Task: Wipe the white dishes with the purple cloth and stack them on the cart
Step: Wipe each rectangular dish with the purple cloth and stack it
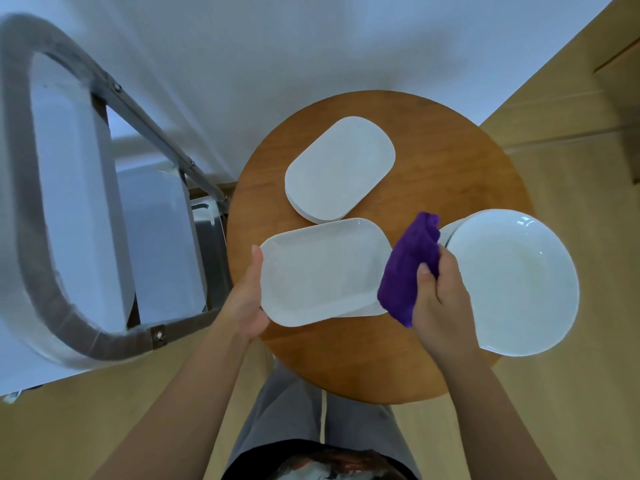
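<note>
A white rectangular dish (318, 271) is held at its left end by my left hand (247, 299), just above the round wooden table (450, 161). Another white dish edge shows beneath it. My right hand (443, 303) grips the bunched purple cloth (408, 268) at the dish's right end, touching it. A stack of white rectangular dishes (339, 168) lies upside down behind. Round white plates (516, 278) are stacked at the table's right edge. The cart (207, 244) stands to the left, with a grey handle (38, 271) and a metal shelf.
A white wall runs behind the table and cart. Light wooden floor surrounds the table, with wooden furniture at the far right. My legs in grey trousers stand against the table's near edge.
</note>
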